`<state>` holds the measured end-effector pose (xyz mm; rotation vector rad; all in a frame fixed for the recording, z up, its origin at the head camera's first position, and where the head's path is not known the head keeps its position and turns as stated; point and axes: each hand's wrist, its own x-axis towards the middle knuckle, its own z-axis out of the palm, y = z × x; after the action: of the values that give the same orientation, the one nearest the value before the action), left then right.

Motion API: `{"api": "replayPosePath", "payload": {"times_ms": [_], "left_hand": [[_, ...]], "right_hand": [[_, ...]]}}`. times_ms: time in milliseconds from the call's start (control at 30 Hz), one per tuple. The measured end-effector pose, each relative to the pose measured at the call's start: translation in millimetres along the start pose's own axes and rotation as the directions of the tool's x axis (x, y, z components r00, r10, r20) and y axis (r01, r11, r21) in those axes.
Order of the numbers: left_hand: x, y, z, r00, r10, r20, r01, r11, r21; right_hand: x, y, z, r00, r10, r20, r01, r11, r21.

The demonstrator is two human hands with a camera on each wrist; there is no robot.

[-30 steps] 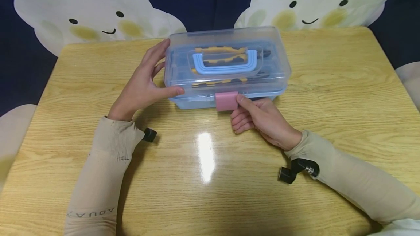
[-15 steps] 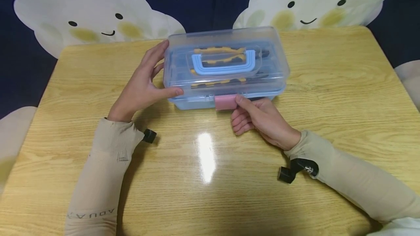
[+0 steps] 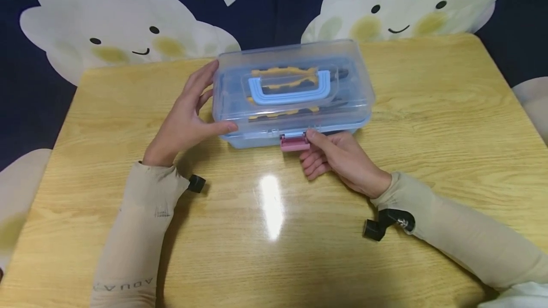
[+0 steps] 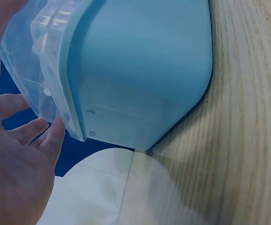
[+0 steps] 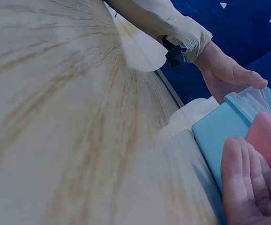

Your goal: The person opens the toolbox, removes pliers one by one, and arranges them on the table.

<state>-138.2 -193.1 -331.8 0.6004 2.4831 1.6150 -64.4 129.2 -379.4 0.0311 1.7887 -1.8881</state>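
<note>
A lidded plastic storage box (image 3: pixel 246 141) sits near the table's back, its base light blue and its clear lid down. Blue is also the colour of the handle (image 3: pixel 291 99) on top. My left hand (image 3: pixel 181 118) holds the box's left end, thumb at the front and fingers toward the back; the left wrist view shows these fingers at the lid's rim. At the front, the pink latch (image 3: pixel 295 146) stands tipped outward. My right hand (image 3: pixel 348 163) has its thumb at the latch's right edge, the other fingers loosely curled below. Yellow-and-black tools (image 3: pixel 284 70) show through the lid.
Under the box is a wood-grain table (image 3: pixel 239 260) with a bright light reflection in front. Behind it hangs a dark blue cloth (image 3: pixel 274 8) with smiling clouds. A small black camera (image 3: pixel 374 229) sits by my right wrist.
The pink latch has swung from lying flat against the front to tipped outward and down, my right thumb staying at its edge. My left hand has kept its hold on the box.
</note>
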Motion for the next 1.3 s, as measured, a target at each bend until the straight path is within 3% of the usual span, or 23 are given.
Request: {"api": "replayPosePath", "payload": {"times_ms": [633, 767, 900, 1000, 1100, 1200, 1300], "left_hand": [[-1.4, -1.4, 0.0, 1.000, -0.010, -0.005, 0.010, 0.999, 0.049], [-0.6, -0.8, 0.1, 1.000, -0.015, 0.006, 0.014, 0.997, 0.072], [1.9, 1.5, -0.4, 1.000, 0.010, 0.003, -0.010, 0.996, 0.088], [3.3, 2.6, -0.6, 1.000, 0.025, 0.001, -0.025, 0.995, 0.099], [2.0, 3.0, -1.3, 1.000, 0.015, -0.004, -0.015, 0.995, 0.104], [0.1, 3.1, -2.4, 1.000, 0.007, -0.008, -0.006, 0.995, 0.101], [-0.7, 2.5, -2.1, 1.000, 0.030, -0.009, -0.028, 0.994, 0.109]], "right_hand": [[0, -1, 2, 1.000, -0.025, -0.015, 0.023, 0.995, -0.094], [-5, -5, 1, 0.998, -0.062, -0.027, 0.058, 0.989, -0.140], [-12, -13, -1, 0.986, -0.155, -0.066, 0.140, 0.972, -0.187], [-19, -21, -2, 0.962, -0.259, -0.088, 0.226, 0.933, -0.280], [-25, -29, -4, 0.919, -0.386, -0.081, 0.329, 0.865, -0.379], [-31, -38, -6, 0.850, -0.524, -0.053, 0.457, 0.784, -0.420], [-37, -46, -11, 0.756, -0.655, -0.019, 0.593, 0.696, -0.405]]}}
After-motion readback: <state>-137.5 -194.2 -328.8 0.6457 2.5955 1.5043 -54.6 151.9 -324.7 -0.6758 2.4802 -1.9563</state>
